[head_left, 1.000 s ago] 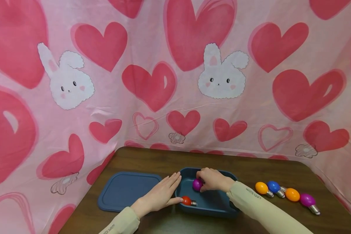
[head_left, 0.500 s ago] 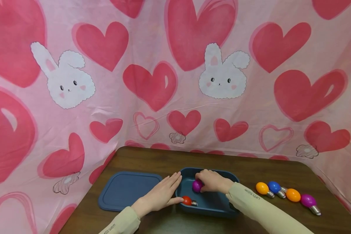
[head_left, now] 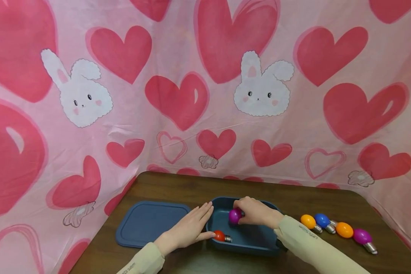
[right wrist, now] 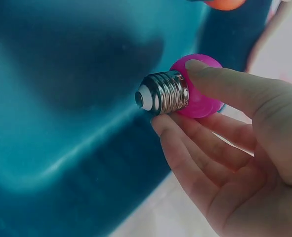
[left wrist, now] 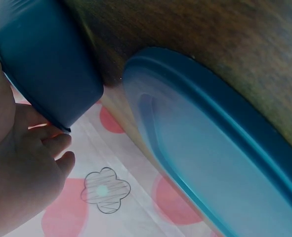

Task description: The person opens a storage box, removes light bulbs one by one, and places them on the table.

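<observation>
My right hand (head_left: 257, 211) pinches a purple light bulb (head_left: 235, 216) between thumb and fingers, inside a dark blue container (head_left: 246, 248). The right wrist view shows its silver screw base (right wrist: 168, 93) sticking out past the fingertips. A red light bulb (head_left: 219, 236) lies in the near left corner of the container, base to the right. My left hand (head_left: 188, 228) rests on the container's left rim with straight fingers, its thumb close to the red bulb. In the left wrist view that hand (left wrist: 27, 163) lies along the container's outer wall (left wrist: 47, 64).
A flat blue lid (head_left: 150, 222) lies on the brown wooden table (head_left: 178, 185), left of the container. To the right lie several bulbs: one orange (head_left: 308, 221), one blue (head_left: 322, 219), another orange (head_left: 344, 230) and a purple one (head_left: 362, 236). A heart-print cloth (head_left: 219, 114) hangs behind.
My right hand has shifted slightly right with the purple bulb, which stays within the container. The left hand and the red bulb have kept their places.
</observation>
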{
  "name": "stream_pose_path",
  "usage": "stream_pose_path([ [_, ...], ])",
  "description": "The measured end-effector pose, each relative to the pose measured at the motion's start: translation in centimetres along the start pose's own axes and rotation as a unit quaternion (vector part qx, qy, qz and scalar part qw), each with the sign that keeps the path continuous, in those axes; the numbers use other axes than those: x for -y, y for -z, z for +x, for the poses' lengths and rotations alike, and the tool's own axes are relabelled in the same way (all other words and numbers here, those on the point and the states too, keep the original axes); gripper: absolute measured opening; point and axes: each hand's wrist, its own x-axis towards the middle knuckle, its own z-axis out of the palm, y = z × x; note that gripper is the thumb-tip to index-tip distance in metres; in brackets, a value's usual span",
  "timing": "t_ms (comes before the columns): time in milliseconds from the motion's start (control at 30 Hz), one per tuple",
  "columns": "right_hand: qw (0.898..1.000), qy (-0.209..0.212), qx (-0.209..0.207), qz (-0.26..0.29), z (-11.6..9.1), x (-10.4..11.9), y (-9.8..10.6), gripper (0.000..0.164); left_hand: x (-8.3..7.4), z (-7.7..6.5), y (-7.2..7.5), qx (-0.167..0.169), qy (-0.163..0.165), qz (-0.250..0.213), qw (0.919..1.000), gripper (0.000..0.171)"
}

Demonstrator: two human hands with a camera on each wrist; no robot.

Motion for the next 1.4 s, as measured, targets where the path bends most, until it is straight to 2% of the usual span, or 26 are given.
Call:
stream_pose_path([
  [200, 0.999, 0.019, -0.041, -0.007, -1.7, -0.3, 1.7, 0.036, 0.1, -0.1, 0.1, -0.001, -0.002, 0.003, 1.0, 0.08],
  [533, 0.996, 0.015, -0.085, -0.012, -4.7, -1.6, 3.9, 0.037, 0.3, -0.1, 0.0, 0.002, -0.003, -0.005, 1.0, 0.082],
  [900, 0.99, -0.017, -0.134, -0.037, -8.5, -3.8, 6.6, 0.036, 0.3, -0.2, 0.0, 0.0, 0.0, -0.002, 1.0, 0.082],
  [1067, 0.988, -0.037, -0.144, -0.043, -10.4, -5.1, 6.6, 0.037, 0.3, -0.1, -0.1, 0.001, -0.002, -0.007, 1.0, 0.082],
  [1200, 0.988, -0.057, -0.137, -0.037, -11.9, -6.0, 6.0, 0.037, 0.3, -0.1, -0.1, -0.001, -0.004, -0.003, 1.0, 0.082],
  [1400, 0.989, -0.052, -0.137, -0.033, -13.9, -7.7, 4.5, 0.039, 0.2, 0.0, -0.1, -0.002, -0.008, -0.001, 1.0, 0.083],
])
